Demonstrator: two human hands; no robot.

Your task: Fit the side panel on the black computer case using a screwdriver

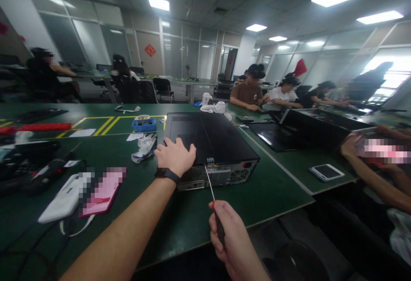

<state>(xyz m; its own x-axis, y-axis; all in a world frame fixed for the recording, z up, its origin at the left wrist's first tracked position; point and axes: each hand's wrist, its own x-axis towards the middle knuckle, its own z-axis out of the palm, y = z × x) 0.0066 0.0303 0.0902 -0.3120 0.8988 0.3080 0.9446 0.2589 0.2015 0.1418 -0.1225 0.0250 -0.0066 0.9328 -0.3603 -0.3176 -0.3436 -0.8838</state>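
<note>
A black desktop computer case [218,133] lies on its side on the green table, its rear panel [221,175] with fan grille and ports facing me. Spread on the near left of its top, my left hand [176,157] rests with the fingers apart; a dark band is round that wrist. My right hand [226,227] is closed round the handle of a screwdriver [209,183]. The long thin shaft reaches up to the top edge of the rear panel, near the middle. Whether the tip sits in a screw is too small to tell.
A blue parts box [144,125] and white gloves [145,147] lie left of the case. Nearer me are a white phone [62,199] and a pink one [104,193]. At right, a co-worker's arm [374,170] is beside another phone [326,172] and an opened case [321,122].
</note>
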